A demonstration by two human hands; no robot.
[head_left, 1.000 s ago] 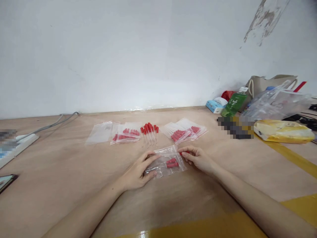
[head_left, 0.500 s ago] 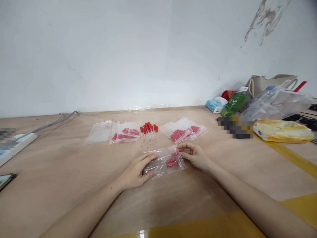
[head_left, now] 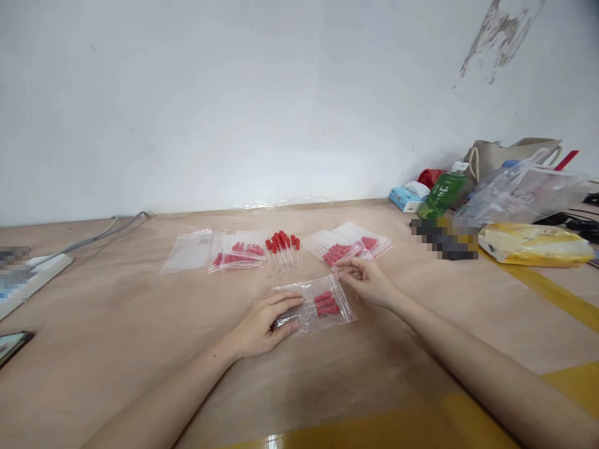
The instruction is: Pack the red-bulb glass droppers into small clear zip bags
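Observation:
A clear zip bag (head_left: 309, 320) lies flat in front of me with several red-bulbed droppers (head_left: 326, 304) inside, their bulbs toward its right end. My left hand (head_left: 274, 321) holds the bag's left end, thumb and fingers apart over the plastic. Just beyond the bag's upper right corner is my right hand (head_left: 367, 282), fingers loosely stretched with nothing visible in them. Behind the bag, loose droppers (head_left: 282, 244) with red bulbs rest in a bunch. Filled bags (head_left: 241, 254) lie to their left, and more filled bags (head_left: 350, 246) to their right.
Flat clear bags (head_left: 187, 251) lie at the left back. Farther left are a power strip (head_left: 47, 274) with a grey cable and a phone (head_left: 14, 346). At right stand a green bottle (head_left: 442, 193), a tissue pack (head_left: 405, 199), a yellow pack (head_left: 533, 245) and plastic bags (head_left: 524, 193).
The dropper at the bag's upper edge now lies inside beside the others. My right hand has moved slightly up, off the bag's opening. My left hand still holds the bag.

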